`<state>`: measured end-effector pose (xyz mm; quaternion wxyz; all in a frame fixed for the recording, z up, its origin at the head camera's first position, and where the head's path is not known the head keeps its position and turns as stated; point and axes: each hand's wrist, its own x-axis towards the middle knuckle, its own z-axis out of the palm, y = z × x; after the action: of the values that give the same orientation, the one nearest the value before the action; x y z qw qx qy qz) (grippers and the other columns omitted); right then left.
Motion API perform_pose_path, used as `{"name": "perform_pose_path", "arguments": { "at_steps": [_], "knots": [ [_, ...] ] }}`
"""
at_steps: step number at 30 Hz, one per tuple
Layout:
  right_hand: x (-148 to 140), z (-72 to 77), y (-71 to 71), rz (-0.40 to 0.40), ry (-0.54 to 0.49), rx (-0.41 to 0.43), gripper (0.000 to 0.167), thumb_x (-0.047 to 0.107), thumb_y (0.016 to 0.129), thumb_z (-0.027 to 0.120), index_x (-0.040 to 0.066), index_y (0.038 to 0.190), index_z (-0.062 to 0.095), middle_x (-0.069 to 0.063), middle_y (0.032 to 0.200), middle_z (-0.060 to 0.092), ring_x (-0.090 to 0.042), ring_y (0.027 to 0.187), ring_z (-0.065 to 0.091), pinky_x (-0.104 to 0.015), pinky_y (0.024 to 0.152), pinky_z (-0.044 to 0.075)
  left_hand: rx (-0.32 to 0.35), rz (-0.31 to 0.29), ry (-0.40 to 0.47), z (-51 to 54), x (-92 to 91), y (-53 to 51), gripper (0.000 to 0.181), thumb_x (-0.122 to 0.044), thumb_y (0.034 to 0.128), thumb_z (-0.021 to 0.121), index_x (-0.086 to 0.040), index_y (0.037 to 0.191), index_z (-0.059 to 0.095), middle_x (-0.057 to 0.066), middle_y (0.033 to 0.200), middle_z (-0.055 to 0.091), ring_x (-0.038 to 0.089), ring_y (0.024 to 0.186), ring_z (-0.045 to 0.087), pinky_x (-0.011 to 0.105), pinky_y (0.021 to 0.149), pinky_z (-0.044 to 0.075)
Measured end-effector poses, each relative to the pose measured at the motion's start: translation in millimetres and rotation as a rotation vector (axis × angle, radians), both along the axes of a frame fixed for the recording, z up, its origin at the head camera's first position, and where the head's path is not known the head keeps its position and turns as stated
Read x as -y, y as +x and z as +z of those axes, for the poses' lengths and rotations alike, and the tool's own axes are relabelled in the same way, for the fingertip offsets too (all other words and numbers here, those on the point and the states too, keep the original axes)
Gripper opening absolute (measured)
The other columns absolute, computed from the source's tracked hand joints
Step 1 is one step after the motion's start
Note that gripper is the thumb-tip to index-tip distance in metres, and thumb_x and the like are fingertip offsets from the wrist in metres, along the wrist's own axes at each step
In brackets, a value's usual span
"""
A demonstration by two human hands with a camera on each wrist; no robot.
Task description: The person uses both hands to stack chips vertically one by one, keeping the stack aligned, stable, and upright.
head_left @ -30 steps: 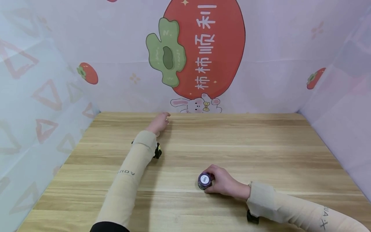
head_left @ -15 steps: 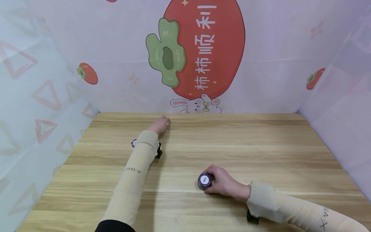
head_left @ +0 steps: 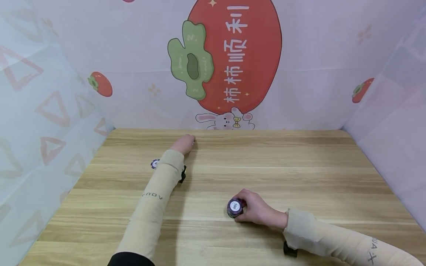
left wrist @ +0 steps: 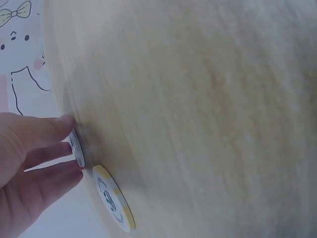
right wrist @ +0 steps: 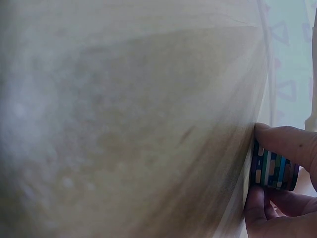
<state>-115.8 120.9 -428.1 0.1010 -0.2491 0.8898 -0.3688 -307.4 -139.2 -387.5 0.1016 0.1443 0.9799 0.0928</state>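
In the left wrist view, my left hand pinches the edge of a pale poker chip between thumb and fingers, low at the table surface. A yellow-and-white poker chip marked 50 lies on the table just beside it. From the head view, the left hand is near the table's far edge, its fingertips mostly hidden. My right hand grips a stack of poker chips standing on the table, a purple one marked 500 on top. Bands of several colours show on the stack's side in the right wrist view.
A blue-and-white poker chip lies left of the left sleeve, partly covered by it. The wooden table is bounded by printed cloth walls at the back and both sides.
My left hand has come down and its fingers have closed on a chip. The left forearm has shifted slightly right, uncovering the blue-and-white chip. My right hand stays still on the stack.
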Motion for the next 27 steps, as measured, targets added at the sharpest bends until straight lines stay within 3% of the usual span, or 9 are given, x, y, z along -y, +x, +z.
{"name": "perform_pose_path", "arguments": {
  "at_steps": [7, 19, 27],
  "knots": [
    [0.8, -0.3, 0.3, 0.003, -0.003, -0.001, 0.045, 0.009, 0.056, 0.084, 0.004, 0.096, 0.063, 0.004, 0.089, 0.056, -0.013, 0.082, 0.052, -0.025, 0.073, 0.045, -0.068, -0.027, -0.047, -6.0, 1.1, -4.7, 0.015, -0.003, 0.0915, 0.044, 0.002, 0.099, 0.057, 0.019, 0.102, 0.06, 0.031, 0.097, 0.056, 0.04, 0.086, 0.045],
    [0.6, 1.6, 0.8, 0.002, -0.01, 0.011, 0.044, 0.007, 0.057, 0.083, 0.003, 0.096, 0.062, 0.003, 0.088, 0.055, -0.012, 0.081, 0.052, -0.024, 0.072, 0.045, -0.154, -0.071, -0.049, -6.7, 4.6, -7.4, 0.019, 0.007, 0.0783, 0.056, 0.003, 0.096, 0.058, 0.019, 0.096, 0.056, 0.031, 0.089, 0.054, 0.041, 0.078, 0.047],
    [0.7, 1.3, 0.5, 0.002, -0.005, 0.008, 0.044, 0.008, 0.057, 0.083, 0.004, 0.096, 0.062, 0.004, 0.089, 0.055, -0.012, 0.082, 0.052, -0.024, 0.072, 0.045, -0.144, -0.061, 0.039, -2.7, 5.7, -4.8, 0.017, 0.009, 0.0789, 0.052, -0.001, 0.089, 0.061, 0.012, 0.092, 0.059, 0.025, 0.085, 0.055, 0.036, 0.075, 0.046]
  ]
}}
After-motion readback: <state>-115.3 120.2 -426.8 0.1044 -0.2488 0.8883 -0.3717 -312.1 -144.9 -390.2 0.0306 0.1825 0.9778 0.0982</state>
